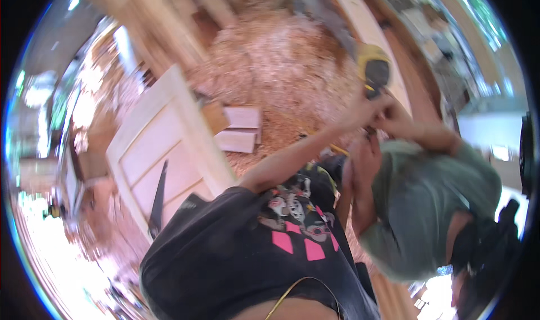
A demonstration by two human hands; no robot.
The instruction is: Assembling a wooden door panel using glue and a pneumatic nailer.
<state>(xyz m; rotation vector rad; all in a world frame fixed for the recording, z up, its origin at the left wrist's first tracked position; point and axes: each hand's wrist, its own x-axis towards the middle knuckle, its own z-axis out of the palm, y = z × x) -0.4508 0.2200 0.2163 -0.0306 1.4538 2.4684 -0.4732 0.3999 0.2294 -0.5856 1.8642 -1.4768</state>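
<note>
My left arm reaches from the black sleeve toward the upper right. At its end my left hand [364,113] is closed at the lower end of a yellow-and-black hand tool [374,72], too smeared to name its exact kind. A co-worker in a green shirt [433,202] leans in from the right, and that person's hand [395,110] is against mine and the tool. Another forearm of the co-worker rises just below. Between the two bodies a strip of my right arm [344,199] shows; the fingers of my right hand are hidden among the other arms.
A pale panelled wooden door or frame [169,137] stands at left, a dark blade-like strip [160,199] by it. Short boards [241,131] lie beyond. Wood shavings [270,55] cover the ground. Planks [152,21] lie at upper left; a long beam [388,33] runs along the right.
</note>
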